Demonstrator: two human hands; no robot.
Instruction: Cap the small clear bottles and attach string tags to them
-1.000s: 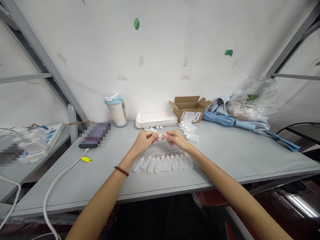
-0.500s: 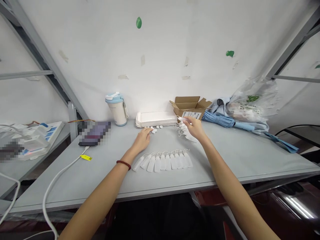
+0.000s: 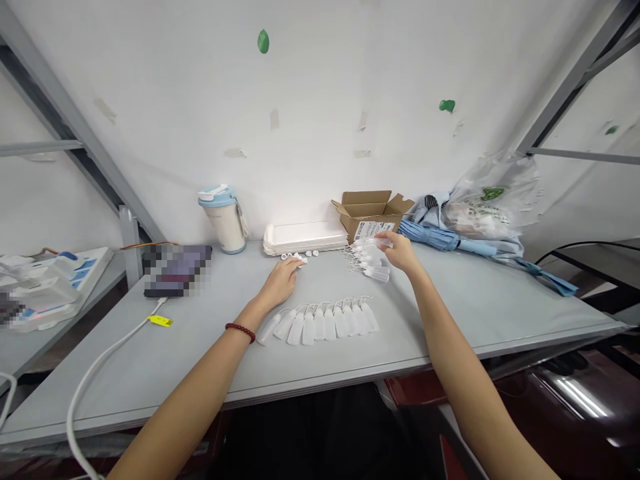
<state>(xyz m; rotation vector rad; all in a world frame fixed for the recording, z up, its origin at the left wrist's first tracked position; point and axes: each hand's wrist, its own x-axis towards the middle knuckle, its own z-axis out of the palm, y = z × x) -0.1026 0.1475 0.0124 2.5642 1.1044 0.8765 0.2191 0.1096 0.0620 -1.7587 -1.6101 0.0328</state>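
Note:
My left hand (image 3: 279,283) is closed, its fingertips pinched at a small white piece (image 3: 301,260) in a short row of similar pieces (image 3: 312,253). My right hand (image 3: 401,253) is closed on the end of a translucent white tag (image 3: 373,242) with a thin cord. That tag lies level at the back of a pile of like tags (image 3: 376,273), their white cords pointing left. Closer to me, several more translucent tags (image 3: 320,325) lie side by side in a fanned row, cords at the far end.
Behind the hands are a stack of white trays (image 3: 305,237) and an opened cardboard box (image 3: 373,208). A blue-lidded cup (image 3: 225,220) and a cabled phone (image 3: 180,270) are on the left. A folded blue umbrella (image 3: 430,233) and a plastic bag (image 3: 493,200) lie right.
My right hand has shifted slightly, and the tag it pinches now lies flatter over the pile. The left hand stays by the small white pieces. The whole view has swung a little.

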